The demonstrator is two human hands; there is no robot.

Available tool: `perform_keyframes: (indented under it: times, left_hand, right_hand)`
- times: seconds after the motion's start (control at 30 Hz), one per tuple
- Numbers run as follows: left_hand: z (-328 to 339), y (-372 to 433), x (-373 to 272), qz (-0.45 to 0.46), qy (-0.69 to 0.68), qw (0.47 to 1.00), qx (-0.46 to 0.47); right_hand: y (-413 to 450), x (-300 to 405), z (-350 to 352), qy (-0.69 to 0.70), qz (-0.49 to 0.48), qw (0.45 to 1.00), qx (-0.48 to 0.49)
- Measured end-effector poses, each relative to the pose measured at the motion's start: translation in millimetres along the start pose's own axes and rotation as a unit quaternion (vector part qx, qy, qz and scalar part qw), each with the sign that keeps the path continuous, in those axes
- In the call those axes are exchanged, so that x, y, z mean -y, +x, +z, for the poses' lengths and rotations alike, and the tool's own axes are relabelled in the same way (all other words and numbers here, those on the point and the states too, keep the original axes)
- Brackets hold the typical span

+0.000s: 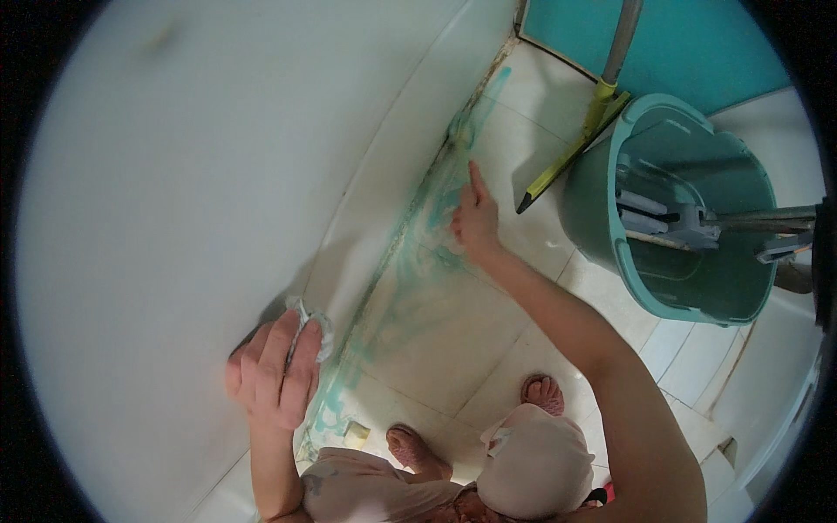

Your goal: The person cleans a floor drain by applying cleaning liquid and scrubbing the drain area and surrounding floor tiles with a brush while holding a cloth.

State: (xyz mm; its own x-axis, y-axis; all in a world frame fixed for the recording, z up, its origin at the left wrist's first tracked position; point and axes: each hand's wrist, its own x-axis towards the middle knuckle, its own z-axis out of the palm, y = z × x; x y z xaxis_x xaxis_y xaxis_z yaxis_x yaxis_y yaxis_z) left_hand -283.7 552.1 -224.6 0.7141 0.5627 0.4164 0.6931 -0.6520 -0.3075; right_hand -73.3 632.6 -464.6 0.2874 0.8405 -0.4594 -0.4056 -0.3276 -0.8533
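Observation:
My left hand [274,369], at the lower left, rests against the white wall or tub side [196,163] with a crumpled white tissue or cloth [320,337] between its fingers. Farther up, my right hand [478,216] is over the tiled floor with the index finger extended towards the dirty joint. The other fingers are curled; whether they hold anything is hidden. Blue-green gel or cleaner [409,287] is smeared along the joint and over the tiles. A small yellowish block, maybe a sponge [356,435], lies near the joint's lower end.
A green plastic bucket [588,209] with a mop head [686,225] inside stands at the right. Beside it a yellow-and-black floor squeegee [556,173] leans on the tiles, before a turquoise panel [680,52]. My feet in sandals [415,448] are on the floor below.

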Motion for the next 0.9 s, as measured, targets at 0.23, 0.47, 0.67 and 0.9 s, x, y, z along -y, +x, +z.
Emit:
perform_keyframes:
  times: [0.23, 0.47, 0.67, 0.9]
  left_hand:
    - [-1, -5, 3, -0.003, -0.031, 0.999, -0.011]
    - [-5, -9, 4, -0.013, -0.05, 0.999, 0.014]
    - [3, -7, 3, -0.002, -0.053, 0.999, -0.013]
    - [0, -10, 1, -0.018, -0.056, 0.998, 0.009]
  right_hand:
    - [118, 58, 3, 0.111, -0.054, 0.987, -0.105]
    - [33, 10, -9, 0.226, 0.085, 0.97, 0.006]
    - [120, 66, -9, 0.294, 0.11, 0.942, -0.116]
    - [65, 18, -19, 0.301, 0.123, 0.946, -0.016]
